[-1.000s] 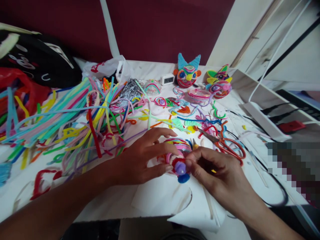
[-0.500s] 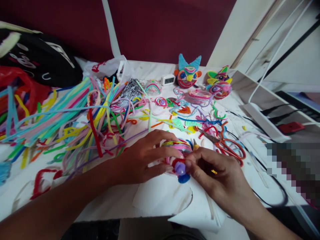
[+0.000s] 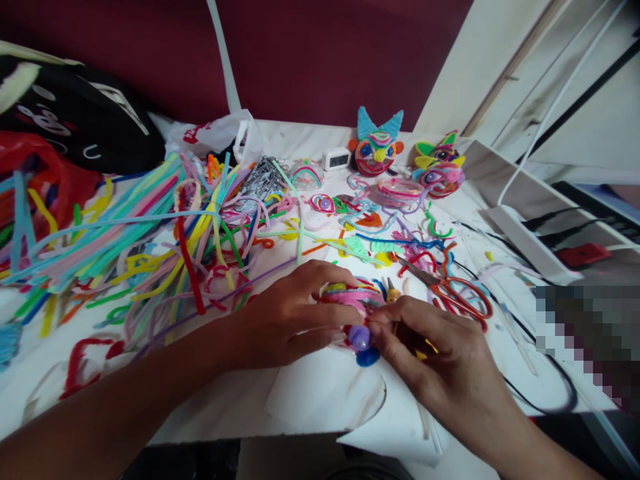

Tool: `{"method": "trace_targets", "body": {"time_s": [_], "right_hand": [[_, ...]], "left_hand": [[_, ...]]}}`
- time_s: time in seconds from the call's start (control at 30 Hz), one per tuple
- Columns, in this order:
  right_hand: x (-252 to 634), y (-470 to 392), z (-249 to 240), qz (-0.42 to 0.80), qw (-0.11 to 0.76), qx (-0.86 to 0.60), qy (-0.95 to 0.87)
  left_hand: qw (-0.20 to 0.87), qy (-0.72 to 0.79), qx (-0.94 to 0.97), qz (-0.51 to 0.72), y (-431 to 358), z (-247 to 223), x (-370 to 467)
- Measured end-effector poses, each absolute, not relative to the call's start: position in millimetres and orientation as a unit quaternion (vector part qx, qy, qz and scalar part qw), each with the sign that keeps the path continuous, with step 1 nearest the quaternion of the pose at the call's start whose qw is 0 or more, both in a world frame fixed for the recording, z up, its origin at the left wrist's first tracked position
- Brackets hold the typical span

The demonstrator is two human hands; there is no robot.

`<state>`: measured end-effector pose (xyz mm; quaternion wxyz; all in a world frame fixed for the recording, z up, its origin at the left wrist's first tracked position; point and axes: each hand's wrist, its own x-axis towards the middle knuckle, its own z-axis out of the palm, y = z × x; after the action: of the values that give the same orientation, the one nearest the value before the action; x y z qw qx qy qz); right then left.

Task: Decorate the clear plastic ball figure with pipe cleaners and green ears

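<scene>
The only printing is red lettering on the crumpled white plastic bag (image 3: 220, 137) toward 11 o'clock, too blurred to read; the small white clock (image 3: 337, 159) near 12 has a dark display whose digits cannot be made out, and the black bag (image 3: 75, 127) at 10 bears a pale face motif. The craft piece (image 3: 360, 300), wound from coloured fuzzy stems, sits between the hands, at 5 o'clock from the centre of the view. Its purple ball (image 3: 359, 339) and blue disc (image 3: 368, 358) face the person, toward 5 to 6 o'clock, with the pink and yellow bands on the 12 o'clock side; the hands cover too much to settle its long axis. The left hand (image 3: 285, 317) reaches in from 8 o'clock, back upward, its fingers arched toward 3, the fingertips and thumb clasping the piece's 9 o'clock side. The right hand (image 3: 443, 340) comes from 4 to 5 o'clock, thumb and index pinched on the piece beside the purple ball; exactly which bit they grip is hidden. Orange-handled scissors (image 3: 460, 297) lie near its 1 o'clock side, blades toward 10.
</scene>
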<state>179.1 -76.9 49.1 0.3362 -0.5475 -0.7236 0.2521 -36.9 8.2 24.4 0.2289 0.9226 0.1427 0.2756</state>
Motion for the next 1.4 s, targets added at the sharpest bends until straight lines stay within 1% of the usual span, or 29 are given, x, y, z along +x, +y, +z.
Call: {"method": "trace_targets", "body": {"time_s": [0.17, 0.3, 0.47, 0.7, 0.9, 1.1, 1.4], "right_hand": [[181.0, -77.7, 50.7, 0.319, 0.331, -0.567, -0.683], [183.2, -78.4, 49.6, 0.327, 0.346, -0.573, -0.667], [183.1, -74.9, 49.5, 0.342, 0.340, -0.573, -0.662], [180.7, -69.6, 52.1, 0.424, 0.327, -0.575, -0.618], [178.5, -67.5, 51.4, 0.468, 0.318, -0.577, -0.589], [176.1, -66.2, 48.9, 0.476, 0.310, -0.595, -0.569], [172.3, -66.5, 45.8, 0.468, 0.331, -0.605, -0.553]], "left_hand": [[0.217, 0.158, 0.927, 0.263, 7.8, 24.6, -37.1], [0.203, 0.143, 0.926, 0.283, 8.0, 23.2, -36.6], [0.202, 0.135, 0.925, 0.292, 8.4, 22.6, -35.9], [0.203, 0.142, 0.924, 0.292, 7.7, 22.3, -36.2], [0.191, 0.138, 0.926, 0.295, 7.5, 23.5, -35.2], [0.174, 0.115, 0.926, 0.315, 8.7, 22.0, -34.3], [0.171, 0.112, 0.927, 0.313, 9.4, 22.3, -33.9]]}}
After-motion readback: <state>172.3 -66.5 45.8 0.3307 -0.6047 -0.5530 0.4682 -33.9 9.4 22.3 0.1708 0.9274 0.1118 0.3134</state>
